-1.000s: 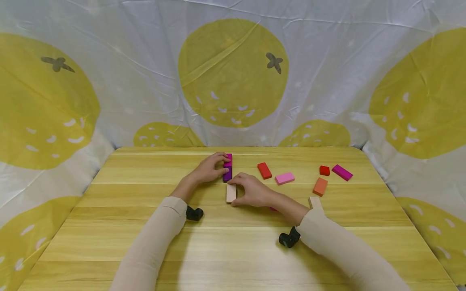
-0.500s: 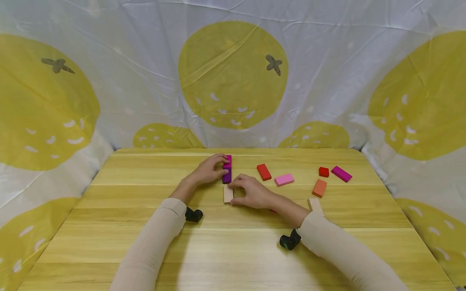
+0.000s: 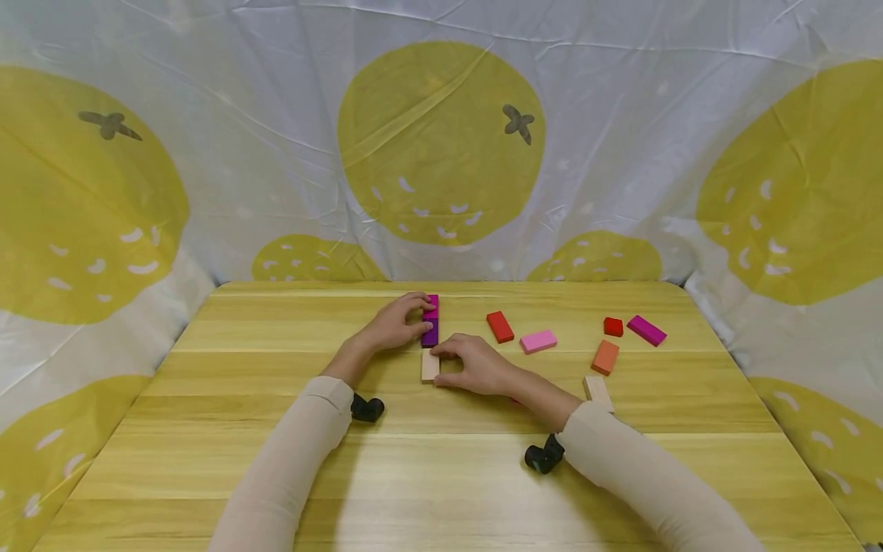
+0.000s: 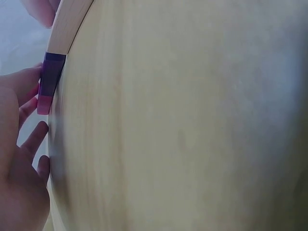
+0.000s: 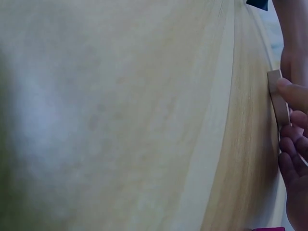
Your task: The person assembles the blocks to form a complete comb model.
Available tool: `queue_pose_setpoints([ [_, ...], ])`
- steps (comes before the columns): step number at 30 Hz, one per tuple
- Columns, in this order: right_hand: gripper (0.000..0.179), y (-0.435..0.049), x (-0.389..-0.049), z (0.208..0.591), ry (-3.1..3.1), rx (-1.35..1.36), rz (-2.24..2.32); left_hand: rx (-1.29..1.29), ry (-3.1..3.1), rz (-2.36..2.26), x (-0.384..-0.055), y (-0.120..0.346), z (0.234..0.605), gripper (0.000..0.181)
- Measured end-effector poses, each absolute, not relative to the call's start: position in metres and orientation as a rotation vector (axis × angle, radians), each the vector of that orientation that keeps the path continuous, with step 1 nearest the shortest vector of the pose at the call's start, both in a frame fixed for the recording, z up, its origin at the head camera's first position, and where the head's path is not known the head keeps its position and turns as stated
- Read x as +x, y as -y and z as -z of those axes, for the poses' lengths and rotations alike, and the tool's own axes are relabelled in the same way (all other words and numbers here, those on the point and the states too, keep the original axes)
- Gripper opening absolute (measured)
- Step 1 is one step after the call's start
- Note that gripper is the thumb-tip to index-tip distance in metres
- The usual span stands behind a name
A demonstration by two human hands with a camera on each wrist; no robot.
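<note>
A magenta block [image 3: 433, 302] and a purple block [image 3: 431, 335] lie end to end on the wooden table [image 3: 262, 437]. My left hand [image 3: 393, 322] holds this pair from the left, thumb at the purple block and fingers over the magenta one. Just nearer, a plain wooden block [image 3: 429, 369] continues the line. My right hand [image 3: 476, 366] pinches it from the right between thumb and fingers, one at each end. In the left wrist view the wooden block [image 4: 68, 29] meets the purple block's end [image 4: 51, 77].
Right of the hands lie a red block [image 3: 500, 326], a pink block [image 3: 538, 342], an orange block [image 3: 605, 357], a small red block [image 3: 613, 326] and another magenta block [image 3: 647, 330]. The right sleeve partly covers a second wooden block [image 3: 596, 389]. A patterned curtain [image 3: 607, 176] stands behind the table.
My right hand has slid the plain wooden block slightly left and up against the purple block, bringing it into line. My left hand has stayed on its two blocks.
</note>
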State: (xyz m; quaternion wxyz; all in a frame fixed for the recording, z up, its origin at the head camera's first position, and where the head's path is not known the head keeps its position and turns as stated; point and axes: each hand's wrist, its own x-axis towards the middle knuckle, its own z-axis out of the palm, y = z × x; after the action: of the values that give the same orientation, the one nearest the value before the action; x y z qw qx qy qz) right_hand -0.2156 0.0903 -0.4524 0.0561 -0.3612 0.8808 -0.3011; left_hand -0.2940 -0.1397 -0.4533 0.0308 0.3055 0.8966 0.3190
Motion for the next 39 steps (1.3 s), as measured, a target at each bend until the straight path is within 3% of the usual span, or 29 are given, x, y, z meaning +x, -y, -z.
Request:
queue_pose_setpoints([
  [39, 0.049, -0.087, -0.22, 0.4497, -2.691, -1.051, 0.855, 0.963, -2.756, -1.019, -0.2954, 0.1406, 0.4546, 0.036],
])
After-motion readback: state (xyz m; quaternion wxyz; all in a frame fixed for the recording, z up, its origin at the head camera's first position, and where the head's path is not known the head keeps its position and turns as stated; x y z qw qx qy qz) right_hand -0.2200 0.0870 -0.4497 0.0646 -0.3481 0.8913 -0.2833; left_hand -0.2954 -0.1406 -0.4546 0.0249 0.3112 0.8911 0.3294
